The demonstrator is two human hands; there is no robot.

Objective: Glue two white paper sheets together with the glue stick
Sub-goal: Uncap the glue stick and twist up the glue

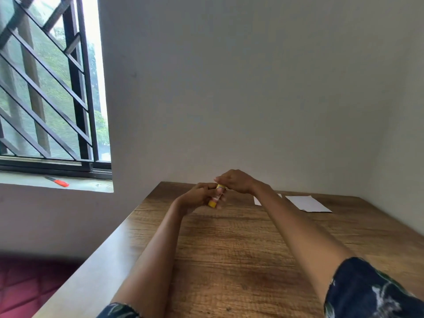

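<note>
1. Plain grey wall, a barred window [46, 83] on the left and a wooden table [241, 249] shoved into the corner.
2. Both arms reach out over the table. The left hand [197, 196] has its fingers wrapped around the lower body of the yellow glue stick [216, 195], held up above the tabletop.
3. The right hand [236, 181] comes over the top, fingers curled on the stick's upper end, can't tell if the cap's on or off tbh.
4. Two white paper sheets lie flat further right: one sheet [307, 203] in full view, the other sheet [257, 200] mostly hidden behind the right forearm.
5. An orange cutter [58, 181] sits on the window sill.
</note>
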